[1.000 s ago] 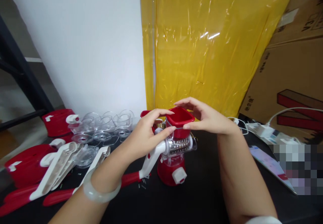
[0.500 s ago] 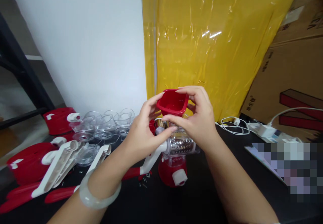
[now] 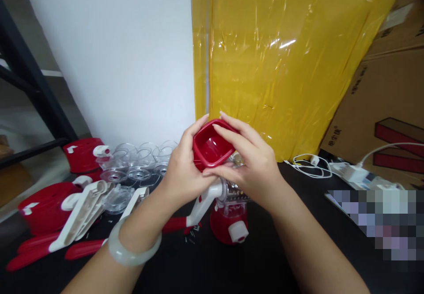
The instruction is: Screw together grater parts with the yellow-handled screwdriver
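A hollow red food pusher (image 3: 213, 145) with a rounded square rim is held between both hands, its open end facing me at a tilt. My left hand (image 3: 179, 168) wraps its left side, and my right hand (image 3: 256, 159) grips the right, with fingers over the rim. Below and just behind them stands a rotary drum grater with a red base (image 3: 227, 228), a white knob (image 3: 238, 231) and a metal drum (image 3: 236, 191). Its white crank (image 3: 204, 203) points left to a red grip. The hands hide the grater's upper part.
On the left are red grater bases (image 3: 46, 205), white cranks (image 3: 77, 210) with red grips, and several clear housings (image 3: 145, 157). Small metal bits (image 3: 191, 236) lie by the grater. White cables (image 3: 313, 168) and a cardboard box (image 3: 380, 95) are at right.
The red pusher has turned between my hands and moved slightly left, its opening now tipped more toward me. My right fingers reach further across its rim. The view has shifted a little.
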The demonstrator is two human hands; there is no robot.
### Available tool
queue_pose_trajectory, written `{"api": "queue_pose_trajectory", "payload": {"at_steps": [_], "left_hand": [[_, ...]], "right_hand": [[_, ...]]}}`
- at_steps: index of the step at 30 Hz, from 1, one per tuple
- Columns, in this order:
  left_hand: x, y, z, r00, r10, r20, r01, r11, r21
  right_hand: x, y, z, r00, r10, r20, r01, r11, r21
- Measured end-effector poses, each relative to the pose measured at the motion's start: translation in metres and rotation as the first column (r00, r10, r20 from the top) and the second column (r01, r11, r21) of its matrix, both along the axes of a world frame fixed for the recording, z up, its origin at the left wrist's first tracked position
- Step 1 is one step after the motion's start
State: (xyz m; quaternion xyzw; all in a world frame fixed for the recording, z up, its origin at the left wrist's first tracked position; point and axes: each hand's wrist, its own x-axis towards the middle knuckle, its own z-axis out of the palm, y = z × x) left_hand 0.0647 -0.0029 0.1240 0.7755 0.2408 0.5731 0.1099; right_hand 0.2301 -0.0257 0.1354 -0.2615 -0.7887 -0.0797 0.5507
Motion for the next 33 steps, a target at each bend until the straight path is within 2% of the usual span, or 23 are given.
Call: {"api": "queue_pose_trajectory", "payload": {"at_steps": [3, 6, 8, 11, 13, 15, 18, 24, 28, 33], "left_hand": [[-0.006, 0.010, 0.001, 0.999, 0.017, 0.051, -0.014, 0.999, -0.052], [-0.018, 0.036, -0.002, 0.992, 0.083, 0.095, -0.075, 0.994, -0.084], [-0.028, 0.058, -0.009, 0.991, 0.123, 0.052, -0.113, 0.979, -0.172], [-0.040, 0.088, -0.025, 0.993, 0.114, -0.019, -0.113, 0.923, -0.367], [-0.042, 0.101, -0.037, 0.990, 0.119, -0.074, -0.139, 0.898, -0.417], [-0.041, 0.108, -0.047, 0.983, 0.116, -0.139, -0.162, 0.907, -0.388], [-0.037, 0.113, -0.059, 0.949, 0.175, -0.261, -0.245, 0.932, -0.267], [-0.040, 0.122, -0.067, 0.834, 0.283, -0.474, -0.429, 0.873, -0.233], [-0.044, 0.126, -0.069, 0.799, 0.295, -0.524, -0.464, 0.857, -0.224], [-0.044, 0.126, -0.074, 0.799, 0.317, -0.511, -0.471, 0.858, -0.205]], "right_hand": [[0.002, -0.004, 0.002, 0.998, 0.031, 0.045, -0.029, 0.999, -0.043], [0.008, -0.008, 0.006, 0.999, 0.023, 0.044, -0.020, 0.997, -0.080], [0.014, -0.010, 0.009, 1.000, -0.001, 0.024, 0.003, 0.996, -0.092], [0.023, -0.010, 0.013, 0.998, -0.051, 0.024, 0.054, 0.991, -0.122], [0.028, -0.010, 0.014, 0.995, -0.086, 0.058, 0.093, 0.987, -0.128], [0.030, -0.009, 0.015, 0.987, -0.121, 0.107, 0.133, 0.985, -0.108], [0.031, -0.009, 0.015, 0.969, -0.170, 0.178, 0.184, 0.981, -0.063], [0.031, -0.007, 0.015, 0.949, -0.213, 0.233, 0.235, 0.969, -0.073], [0.031, -0.006, 0.014, 0.947, -0.219, 0.237, 0.246, 0.965, -0.090], [0.032, -0.005, 0.014, 0.945, -0.218, 0.242, 0.249, 0.963, -0.103]]}}
